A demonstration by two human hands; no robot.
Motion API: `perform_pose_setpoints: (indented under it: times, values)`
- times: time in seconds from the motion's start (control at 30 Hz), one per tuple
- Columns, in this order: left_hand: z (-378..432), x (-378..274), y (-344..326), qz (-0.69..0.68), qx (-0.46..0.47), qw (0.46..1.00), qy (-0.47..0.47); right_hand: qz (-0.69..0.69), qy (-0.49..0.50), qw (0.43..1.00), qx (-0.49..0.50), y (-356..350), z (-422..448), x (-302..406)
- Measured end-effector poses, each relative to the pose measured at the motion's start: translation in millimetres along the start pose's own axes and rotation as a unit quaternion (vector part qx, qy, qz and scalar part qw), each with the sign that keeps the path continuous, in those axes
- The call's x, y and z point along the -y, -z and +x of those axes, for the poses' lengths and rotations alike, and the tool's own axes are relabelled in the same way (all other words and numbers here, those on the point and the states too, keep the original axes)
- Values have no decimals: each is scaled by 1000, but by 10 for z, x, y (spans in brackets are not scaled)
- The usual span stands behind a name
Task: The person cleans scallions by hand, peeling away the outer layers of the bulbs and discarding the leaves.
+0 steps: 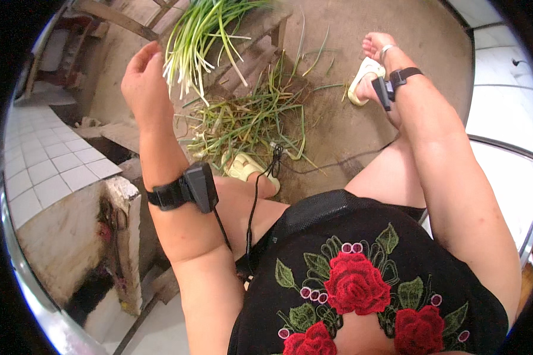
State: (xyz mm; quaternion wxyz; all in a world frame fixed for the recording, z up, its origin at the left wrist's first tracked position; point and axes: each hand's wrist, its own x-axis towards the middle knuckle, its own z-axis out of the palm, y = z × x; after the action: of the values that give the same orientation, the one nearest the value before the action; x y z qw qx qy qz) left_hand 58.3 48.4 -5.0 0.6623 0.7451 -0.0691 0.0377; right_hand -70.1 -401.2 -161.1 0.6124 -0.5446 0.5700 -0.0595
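Note:
A bunch of green onions (204, 40) with white stalk ends lies on a low wooden bench (266, 22). Just beside its stalks, at the upper left, my left hand (144, 84) is raised with its fingers curled; whether it holds anything cannot be told. My right hand (376, 45) is near the right foot, fingers loosely bent, with no object visible in it. Below the bench, a heap of trimmed onion leaves and roots (253, 113) is spread on the floor. Both forearms wear black strapped devices.
A white-tiled ledge (57, 164) with a broken edge stands at the left. A black cable (255, 199) runs from my lap to the floor near the left slipper (244, 166). The other slipper (359, 84) is at the right, near white panels (502, 102). Loose leaves lie between.

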Motion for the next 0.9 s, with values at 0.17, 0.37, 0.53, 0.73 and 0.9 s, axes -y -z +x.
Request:
perform_pose_setpoints:
  times: [0.17, 0.37, 0.53, 0.73, 0.9]
  values:
    - [42, 27, 115, 35, -14, 999, 18, -136, -13, 988, 67, -471, 431, -462]
    - [-74, -12, 15, 106, -6, 994, 1, -428, 99, 894, 84, -965, 1123, -1460]
    - [-159, 7, 55, 182, 7, 983, -5, -504, 90, 856, 69, -1580, 938, -1563]
    - [-118, 37, -69, 165, 9, 986, -2, -548, 0, 833, 77, -1665, 975, -1228]
    - [-139, 5, -61, 179, 11, 984, -5, -576, 25, 814, 71, -1739, 988, -1316]
